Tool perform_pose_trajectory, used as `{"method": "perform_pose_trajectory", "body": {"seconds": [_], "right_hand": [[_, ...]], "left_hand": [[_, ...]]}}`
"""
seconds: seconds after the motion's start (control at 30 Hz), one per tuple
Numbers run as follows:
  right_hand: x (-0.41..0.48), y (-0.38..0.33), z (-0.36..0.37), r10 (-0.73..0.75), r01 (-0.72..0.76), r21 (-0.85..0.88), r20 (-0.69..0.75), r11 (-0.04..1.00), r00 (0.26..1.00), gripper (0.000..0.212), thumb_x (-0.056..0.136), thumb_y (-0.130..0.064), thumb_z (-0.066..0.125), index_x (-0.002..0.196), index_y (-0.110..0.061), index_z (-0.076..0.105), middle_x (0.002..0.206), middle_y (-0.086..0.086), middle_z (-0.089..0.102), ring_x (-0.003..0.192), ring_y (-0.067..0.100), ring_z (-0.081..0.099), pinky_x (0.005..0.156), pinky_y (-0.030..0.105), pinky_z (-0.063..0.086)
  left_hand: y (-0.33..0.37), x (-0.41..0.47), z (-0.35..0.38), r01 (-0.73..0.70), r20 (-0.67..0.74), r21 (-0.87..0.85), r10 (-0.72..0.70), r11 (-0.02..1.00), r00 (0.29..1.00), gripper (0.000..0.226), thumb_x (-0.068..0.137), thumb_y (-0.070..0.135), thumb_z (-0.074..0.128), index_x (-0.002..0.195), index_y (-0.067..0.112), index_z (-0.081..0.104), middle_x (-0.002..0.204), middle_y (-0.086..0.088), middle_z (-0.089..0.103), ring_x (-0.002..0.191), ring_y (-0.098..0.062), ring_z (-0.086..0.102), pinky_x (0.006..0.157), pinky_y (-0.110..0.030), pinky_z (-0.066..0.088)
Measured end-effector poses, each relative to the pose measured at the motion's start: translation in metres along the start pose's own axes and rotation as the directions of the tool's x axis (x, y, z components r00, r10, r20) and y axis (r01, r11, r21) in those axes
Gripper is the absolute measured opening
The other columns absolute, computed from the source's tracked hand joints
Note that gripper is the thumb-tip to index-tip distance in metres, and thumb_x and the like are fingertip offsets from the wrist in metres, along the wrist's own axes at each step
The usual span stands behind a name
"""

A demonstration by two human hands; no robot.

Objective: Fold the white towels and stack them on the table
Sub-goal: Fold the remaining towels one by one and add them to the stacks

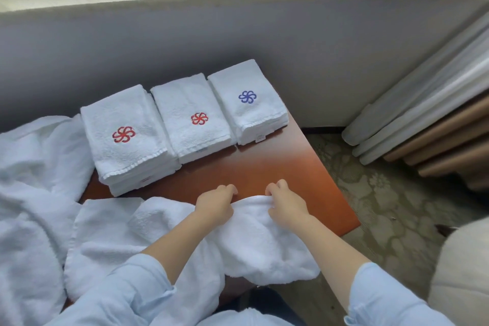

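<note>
both hands pinch far edge of loose towel [254, 241] on table [304, 174]: left hand [215, 204], right hand [285, 204], fingers curled on cloth. three stacks [185, 119] beyond towel. best: draw edge taut, spread flat, align corners before folding.

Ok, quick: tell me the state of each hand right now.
Left hand: closed, gripping the far edge of the unfolded towel.
Right hand: closed, gripping the same towel edge.
</note>
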State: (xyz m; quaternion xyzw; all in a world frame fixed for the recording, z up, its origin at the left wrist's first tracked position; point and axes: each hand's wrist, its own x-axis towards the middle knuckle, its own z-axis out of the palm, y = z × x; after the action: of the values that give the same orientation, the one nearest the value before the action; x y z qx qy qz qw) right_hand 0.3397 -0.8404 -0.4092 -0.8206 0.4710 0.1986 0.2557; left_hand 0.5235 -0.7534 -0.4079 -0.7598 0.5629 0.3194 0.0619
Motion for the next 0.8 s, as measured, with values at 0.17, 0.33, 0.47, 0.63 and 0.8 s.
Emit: {"method": "perform_pose_trajectory", "body": {"seconds": [0.17,0.33,0.47,0.63,0.8], "right_hand": [[0.002,0.003,-0.007,-0.036,0.035,-0.014,-0.045,0.999,0.998,0.016,0.093,-0.009,0.046,0.099,-0.020,0.055,0.109,0.000,0.049,0.074,0.026,0.052,0.062,0.037,0.044],[0.020,0.017,-0.053,-0.024,0.055,0.122,-0.242,0.991,0.970,0.012,0.094,-0.012,0.047,0.096,-0.020,0.055,0.092,-0.004,0.058,0.077,0.023,0.055,0.056,0.032,0.036],[0.044,0.028,-0.098,-0.015,0.087,0.163,-0.399,0.983,0.917,0.013,0.094,-0.011,0.049,0.090,-0.021,0.056,0.091,-0.006,0.057,0.077,0.017,0.055,0.060,0.030,0.044],[0.075,0.048,-0.129,-0.029,0.121,0.203,-0.406,0.972,0.913,0.017,0.099,-0.014,0.049,0.111,-0.020,0.060,0.118,-0.002,0.057,0.089,0.019,0.060,0.077,0.039,0.055],[0.091,0.064,-0.121,-0.207,0.257,0.169,-0.266,0.952,0.942,0.043,0.097,-0.019,0.056,0.140,-0.024,0.048,0.153,-0.006,0.031,0.118,0.017,0.056,0.090,0.035,0.053]], "left_hand": [[-0.001,0.010,-0.005,-0.030,0.073,0.028,0.028,0.999,0.997,0.017,0.091,0.021,0.050,0.101,0.025,0.063,0.106,0.005,0.060,0.095,-0.020,0.061,0.070,-0.030,0.047],[0.015,0.025,-0.032,-0.031,-0.176,-0.129,0.008,0.991,0.984,0.007,0.094,0.027,0.048,0.092,0.029,0.054,0.098,0.009,0.061,0.088,-0.018,0.055,0.065,-0.029,0.036],[0.040,0.044,-0.056,-0.019,-0.348,-0.258,-0.074,0.966,0.935,0.010,0.093,0.027,0.048,0.094,0.030,0.058,0.100,0.009,0.064,0.092,-0.018,0.059,0.066,-0.031,0.037],[0.062,0.058,-0.060,-0.015,-0.339,-0.409,-0.137,0.912,0.931,0.037,0.096,0.016,0.046,0.128,0.033,0.053,0.134,0.013,0.051,0.117,-0.016,0.056,0.086,-0.033,0.045],[0.069,0.055,-0.045,0.157,-0.241,-0.297,-0.233,0.942,0.942,0.033,0.098,0.039,0.052,0.129,0.029,0.052,0.133,0.008,0.051,0.113,-0.014,0.057,0.086,-0.033,0.047]]}}
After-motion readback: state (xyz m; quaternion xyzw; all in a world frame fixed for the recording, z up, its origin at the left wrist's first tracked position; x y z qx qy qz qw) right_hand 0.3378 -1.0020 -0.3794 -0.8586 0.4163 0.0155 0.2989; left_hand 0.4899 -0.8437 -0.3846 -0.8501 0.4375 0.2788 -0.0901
